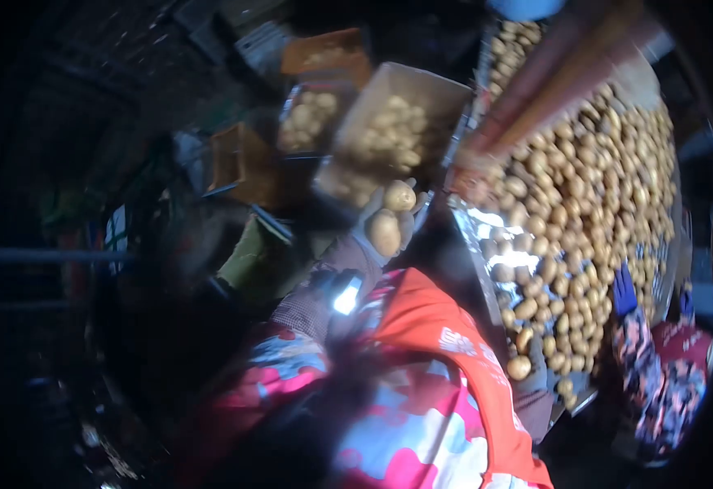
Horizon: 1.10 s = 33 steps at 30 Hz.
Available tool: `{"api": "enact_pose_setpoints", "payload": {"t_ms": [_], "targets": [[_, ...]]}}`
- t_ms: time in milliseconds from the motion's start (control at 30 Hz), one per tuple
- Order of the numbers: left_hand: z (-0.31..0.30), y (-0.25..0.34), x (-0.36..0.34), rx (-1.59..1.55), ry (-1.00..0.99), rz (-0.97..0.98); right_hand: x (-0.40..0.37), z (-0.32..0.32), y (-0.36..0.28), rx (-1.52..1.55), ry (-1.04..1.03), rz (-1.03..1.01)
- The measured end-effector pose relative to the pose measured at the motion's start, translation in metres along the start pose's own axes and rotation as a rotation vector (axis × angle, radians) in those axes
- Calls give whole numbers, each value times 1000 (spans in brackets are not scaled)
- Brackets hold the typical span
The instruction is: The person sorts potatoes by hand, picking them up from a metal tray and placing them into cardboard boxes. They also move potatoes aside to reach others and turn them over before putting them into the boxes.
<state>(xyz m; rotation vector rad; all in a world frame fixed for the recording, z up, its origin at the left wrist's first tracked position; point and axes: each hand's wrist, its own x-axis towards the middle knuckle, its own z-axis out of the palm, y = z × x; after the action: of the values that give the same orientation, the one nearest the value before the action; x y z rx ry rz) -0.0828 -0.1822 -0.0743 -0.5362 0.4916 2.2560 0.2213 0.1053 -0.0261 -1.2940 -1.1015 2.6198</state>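
Observation:
My left hand (412,218), in a pale grey glove, is closed round two potatoes: a rounder upper potato (399,196) and a longer lower potato (385,234). It is beside a large light-coloured crate (336,167) partly filled with potatoes. My right hand (538,363), also in a grey glove, is at the near edge of the potato-covered sorting table (487,281). A large potato (518,367) rests against that hand, seemingly in its grip. The right fingers are partly hidden and blurred.
Smaller crates of potatoes (291,145) and an orange crate (324,50) stand beyond the large crate. A blurred reddish-brown beam (548,85) crosses above the table. At right, a co-worker's purple-gloved hand (624,289) reaches to the potatoes. A greenish container (250,257) stands left.

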Motion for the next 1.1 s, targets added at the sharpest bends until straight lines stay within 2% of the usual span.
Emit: {"api": "enact_pose_setpoints", "payload": {"t_ms": [133, 233, 300, 333, 367, 400, 467, 500, 533, 567, 600, 667, 733, 767, 800, 900, 1000, 1100], "targets": [[-3, 105, 11, -8, 75, 204, 4, 22, 3, -11, 1, 51], [-4, 199, 19, 127, 195, 424, 13, 33, 1, 29, -88, 130], [-3, 240, 40, 307, 268, 462, 11, 48, 0, 48, -136, 131], [-2, 242, 54, 381, 290, 423, 7, 59, -2, 25, -124, 88], [-3, 229, 66, 445, 305, 340, 1, 90, -15, -47, -68, 17], [-4, 202, 78, 530, 290, 145, -5, 121, -28, -122, -6, -50], [0, 115, 93, 708, 207, -412, 5, 110, -32, -46, -123, -80], [5, 60, 89, 815, 92, -600, 6, 101, -32, -60, -112, -64], [10, 7, 81, 933, -49, -707, 3, 99, -34, -48, -82, -52], [23, -45, 83, 1169, -280, -425, 3, 100, -38, -43, -58, -45], [38, -97, 85, 1412, -429, -80, 4, 96, -43, -43, -34, -39], [120, -141, 98, 1614, -251, 191, 4, 67, -38, -18, -30, -27], [181, -162, 146, 1953, -284, 751, -7, 53, -49, -11, -18, -12], [198, -173, 180, 2133, -183, 901, -19, 46, -58, -141, 62, -69], [202, -185, 211, 2305, -65, 1054, -32, 40, -67, -122, 91, -75], [199, -185, 260, 2412, -167, 958, -57, 1, -77, -87, 224, -83], [216, -192, 247, 2753, -145, 788, -57, -73, -49, -85, 321, -154], [213, -177, 251, 2771, -267, 518, -72, -63, -74, 13, 367, -76]]}}
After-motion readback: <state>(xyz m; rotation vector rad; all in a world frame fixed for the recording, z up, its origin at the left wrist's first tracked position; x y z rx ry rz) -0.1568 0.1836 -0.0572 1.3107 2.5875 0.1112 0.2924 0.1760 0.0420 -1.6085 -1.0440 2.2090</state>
